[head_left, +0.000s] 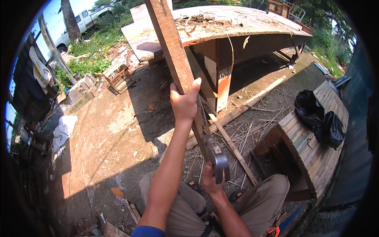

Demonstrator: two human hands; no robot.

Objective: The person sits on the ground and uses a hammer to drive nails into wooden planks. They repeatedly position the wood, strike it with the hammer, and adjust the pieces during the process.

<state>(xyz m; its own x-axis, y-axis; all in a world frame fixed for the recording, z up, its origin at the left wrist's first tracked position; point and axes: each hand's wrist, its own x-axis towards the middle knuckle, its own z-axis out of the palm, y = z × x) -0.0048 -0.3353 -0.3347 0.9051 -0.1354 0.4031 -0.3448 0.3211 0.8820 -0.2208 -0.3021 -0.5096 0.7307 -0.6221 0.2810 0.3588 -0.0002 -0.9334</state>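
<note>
A long, rough wooden beam point(167, 43) rises from between my knees toward the top of the view, tilted to the left. My left hand point(184, 103) is closed around its middle, with the thumb along the near face. Lower down, my right hand point(213, 182) is closed at a claw hammer point(220, 160), just below its metal head. The hammer's striking end lies against or close beside the beam's lower part. Its handle is mostly hidden behind the head and my fingers. The beam's bottom end is also hidden.
A large wooden table point(244, 23) with dry debris stands ahead. A bamboo pole point(252, 100) and a thin wood strip point(233, 146) lie on the ground. At right, a black plastic bag point(312, 114) rests on a slatted bench point(331, 114). An orange-handled saw point(273, 231) is at lower right.
</note>
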